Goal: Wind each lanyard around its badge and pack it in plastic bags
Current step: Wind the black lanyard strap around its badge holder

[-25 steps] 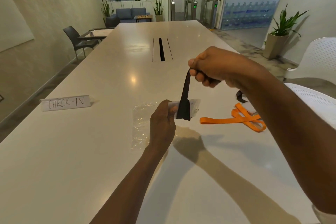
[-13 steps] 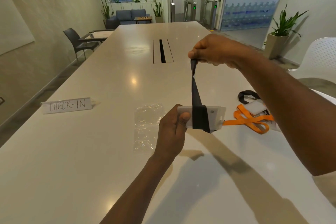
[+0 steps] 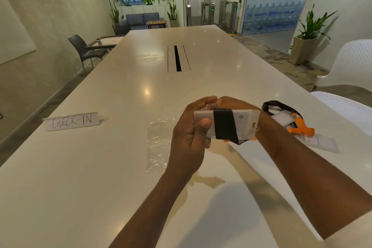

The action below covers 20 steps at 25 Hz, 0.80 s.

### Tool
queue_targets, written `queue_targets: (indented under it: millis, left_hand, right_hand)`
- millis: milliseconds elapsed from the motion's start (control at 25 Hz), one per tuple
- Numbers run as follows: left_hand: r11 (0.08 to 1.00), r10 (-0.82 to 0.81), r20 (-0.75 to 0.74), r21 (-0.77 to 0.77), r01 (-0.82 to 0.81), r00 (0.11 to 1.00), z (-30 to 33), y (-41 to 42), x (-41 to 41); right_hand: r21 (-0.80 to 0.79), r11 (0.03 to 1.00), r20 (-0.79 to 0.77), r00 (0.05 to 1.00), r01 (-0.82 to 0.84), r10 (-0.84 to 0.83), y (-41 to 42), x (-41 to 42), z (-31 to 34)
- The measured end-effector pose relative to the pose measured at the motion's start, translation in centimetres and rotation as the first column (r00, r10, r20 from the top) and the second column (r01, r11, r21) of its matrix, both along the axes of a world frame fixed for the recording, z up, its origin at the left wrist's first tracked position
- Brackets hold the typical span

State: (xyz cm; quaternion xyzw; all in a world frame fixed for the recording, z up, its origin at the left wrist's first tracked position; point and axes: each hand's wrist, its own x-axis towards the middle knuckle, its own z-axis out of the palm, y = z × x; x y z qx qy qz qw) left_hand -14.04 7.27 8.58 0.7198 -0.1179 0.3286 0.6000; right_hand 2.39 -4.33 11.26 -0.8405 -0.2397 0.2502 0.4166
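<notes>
My left hand grips the left end of a white badge, held flat above the table, thumb on its face. A black lanyard is wound around the badge's middle in a wide band. My right hand sits behind the badge, mostly hidden, fingers curled on the lanyard's end. A clear plastic bag lies flat on the table just left of my left hand. To the right lie an orange lanyard, another black lanyard and white badges.
A white "CHECK-IN" sign stands on the table at the left. A cable slot runs down the table's centre farther away. White perforated chairs stand at the right edge, a dark chair at the far left.
My right hand came down from high above the badge to just behind it, taking the stretched black lanyard with it. The lanyard now lies fully wrapped around the badge.
</notes>
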Motion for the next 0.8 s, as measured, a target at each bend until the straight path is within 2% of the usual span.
queue_targets:
  millis: [40,80,120,200,280,440,520,600,720,800]
  left_hand:
    - [1.0,0.001,0.008,0.008,-0.001,1.0,0.1,0.0,0.0]
    - [1.0,0.015,0.007,0.011,-0.015,1.0,0.2,0.1,0.1]
    - [0.999,0.046,-0.004,0.007,-0.046,0.999,0.3,0.1,0.2]
    - [0.991,0.128,-0.033,-0.027,-0.129,0.991,0.3,0.4,0.5]
    - [0.974,0.209,-0.057,-0.079,-0.213,0.976,0.5,0.8,0.9]
    - [0.915,0.351,-0.126,-0.164,-0.369,0.928,0.8,1.8,1.4]
    - [0.905,0.365,-0.149,-0.175,-0.387,0.919,0.7,2.2,1.4]
    - [0.904,0.368,-0.159,-0.166,-0.393,0.916,0.7,2.2,1.3]
    - [0.909,0.353,-0.149,-0.179,-0.376,0.924,0.8,1.9,1.3]
    - [0.91,0.356,-0.161,-0.165,-0.381,0.92,0.9,1.8,1.3]
  right_hand:
    - [0.152,0.981,-0.136,0.986,0.12,-0.099,-1.0,-0.8,-1.5]
    - [0.298,0.922,-0.267,0.949,0.246,-0.167,-1.8,-1.8,-2.9]
    - [0.4,0.866,-0.35,0.923,0.301,-0.159,-2.0,-2.9,-3.7]
    - [0.476,0.86,-0.38,0.925,0.185,0.011,-0.9,-4.4,-4.5]
    - [0.522,0.851,-0.339,0.929,0.055,0.148,1.4,-5.3,-5.5]
    - [0.606,0.781,-0.474,0.858,0.155,0.197,1.9,-7.5,-8.4]
    - [0.649,0.751,-0.441,0.865,0.122,0.241,1.6,-8.1,-9.3]
    - [0.646,0.762,-0.341,0.906,0.032,0.251,1.6,-8.3,-9.3]
    - [0.511,0.857,-0.129,0.98,-0.063,0.149,1.7,-9.0,-8.9]
    - [0.402,0.915,0.013,0.999,-0.038,0.036,2.3,-9.7,-8.1]
